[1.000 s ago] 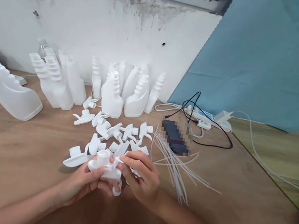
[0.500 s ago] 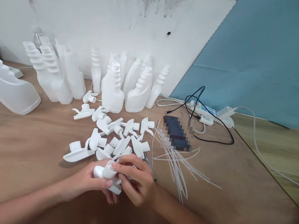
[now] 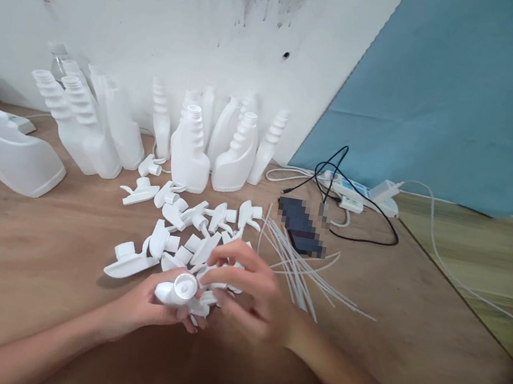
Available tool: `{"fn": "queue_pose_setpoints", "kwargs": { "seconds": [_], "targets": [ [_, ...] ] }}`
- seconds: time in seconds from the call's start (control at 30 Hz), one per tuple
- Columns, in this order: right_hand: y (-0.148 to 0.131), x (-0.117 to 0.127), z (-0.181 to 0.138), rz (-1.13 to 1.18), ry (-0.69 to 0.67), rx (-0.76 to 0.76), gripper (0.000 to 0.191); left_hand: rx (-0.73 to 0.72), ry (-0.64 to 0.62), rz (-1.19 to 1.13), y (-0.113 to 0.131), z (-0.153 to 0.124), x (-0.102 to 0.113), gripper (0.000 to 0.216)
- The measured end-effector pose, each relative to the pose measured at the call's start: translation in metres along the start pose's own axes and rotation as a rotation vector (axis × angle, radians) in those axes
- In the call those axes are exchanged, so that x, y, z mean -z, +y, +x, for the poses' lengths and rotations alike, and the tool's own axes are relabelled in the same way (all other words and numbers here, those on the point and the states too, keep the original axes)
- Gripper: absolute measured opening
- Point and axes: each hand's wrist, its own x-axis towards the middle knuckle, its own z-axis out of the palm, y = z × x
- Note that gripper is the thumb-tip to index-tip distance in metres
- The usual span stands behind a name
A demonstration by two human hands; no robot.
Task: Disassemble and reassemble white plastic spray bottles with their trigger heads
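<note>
**Plywood tabletop, trigger head held at lower centre**

Brown plywood table (image 3: 31,260) lies bare across the lower left and lower right of the frame. Its right edge runs diagonally down from the middle right.

At lower centre, the left hand (image 3: 147,311) is closed around a white spray trigger head (image 3: 179,291), whose round screw collar faces the camera. The right hand (image 3: 252,298) sits just beside it, fingers curled and blurred. Whether it grips anything cannot be told.

Just behind the hands is a pile of loose trigger heads (image 3: 193,224) in smooth matte white plastic. Right of the pile, thin translucent tubes (image 3: 305,281) fan out beside a dark phone (image 3: 300,230).

Ribbed-neck white bottles (image 3: 189,155) stand upright along the stained white wall (image 3: 142,18). 1 larger bottle (image 3: 5,146) lies on its side at the left edge. A blue sheet (image 3: 446,99) fills the upper right.
</note>
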Motion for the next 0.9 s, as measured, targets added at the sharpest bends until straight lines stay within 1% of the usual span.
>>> {"fn": "queue_pose_setpoints", "kwargs": {
  "seconds": [0.1, 0.17, 0.27, 0.37, 0.5, 0.63, 0.73, 0.9],
  "targets": [
    [-0.003, -0.005, 0.001, -0.08, -0.192, 0.006, 0.018, 0.015, 0.035, 0.053, -0.002, -0.001, 0.001, 0.022],
    [-0.003, -0.007, 0.0, -0.093, -0.242, -0.006, 0.022, 0.011, 0.049, 0.065, -0.003, -0.001, 0.001, 0.022],
    [-0.004, -0.005, 0.001, -0.055, -0.2, -0.02, 0.022, -0.008, 0.019, 0.053, -0.002, 0.0, 0.001, 0.023],
    [-0.008, -0.004, 0.002, -0.021, -0.152, -0.049, 0.02, 0.015, 0.002, 0.059, 0.001, 0.0, -0.002, 0.024],
    [-0.014, -0.007, 0.004, -0.09, -0.183, -0.103, 0.016, 0.032, 0.038, 0.121, 0.003, 0.0, -0.003, 0.021],
    [-0.015, -0.009, 0.006, -0.075, -0.167, -0.159, 0.014, 0.018, 0.035, 0.161, 0.0, -0.001, -0.005, 0.019],
    [-0.016, -0.007, 0.007, -0.111, -0.209, -0.18, 0.011, 0.04, 0.025, 0.21, -0.004, -0.002, -0.007, 0.018],
    [-0.018, -0.005, 0.007, -0.252, -0.297, -0.123, 0.01, 0.067, -0.013, 0.278, -0.012, -0.005, -0.007, 0.018]
  ]
}}
